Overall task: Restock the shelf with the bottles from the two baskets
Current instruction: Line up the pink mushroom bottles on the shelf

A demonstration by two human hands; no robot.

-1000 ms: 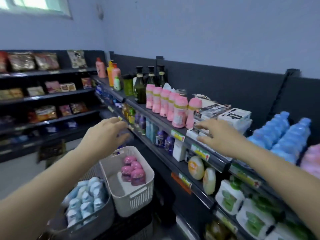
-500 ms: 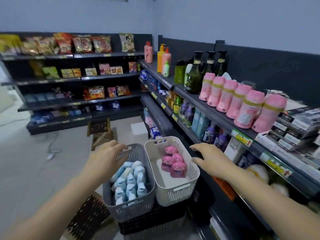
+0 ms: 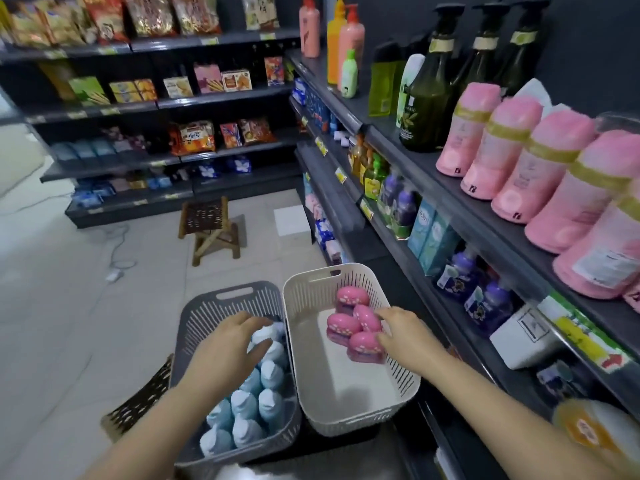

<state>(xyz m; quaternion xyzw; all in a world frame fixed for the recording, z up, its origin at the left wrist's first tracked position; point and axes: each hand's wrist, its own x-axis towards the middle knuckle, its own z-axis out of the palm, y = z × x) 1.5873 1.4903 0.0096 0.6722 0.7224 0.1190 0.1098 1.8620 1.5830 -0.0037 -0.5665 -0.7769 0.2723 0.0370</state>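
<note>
Fingers (image 3: 247,320) of the left hand (image 3: 225,351) are spread and only lightly bent, reaching down into the grey basket (image 3: 195,327) over the caps of the blue bottles (image 3: 258,407). The thumb lies against one cap, but nothing is gripped or lifted. That forearm comes in from the lower left, palm down, wrist about level with the rim.

Just beside it, wall to wall, stands the white basket (image 3: 398,379), with four squat pink bottles (image 3: 341,325) bunched at its far end. The right hand (image 3: 405,336) hangs over the nearest two, its fingers (image 3: 382,313) loosely parted above one and the thumb low beside another. It may be touching them, but it has closed on nothing. Its forearm runs in from the lower right, along the front of the shelf (image 3: 420,168).

By my reading this is the pick-up step, one bottle for each hand, and the job is far from finished: the grey basket is well filled and the white one has stock left. Next, each hand needs to close round a single bottle without dragging its neighbours, lift it clear of the rim and carry it right to the shelf. Which gap they belong in I cannot tell from this view, since no matching stock shows on the shelf
</note>
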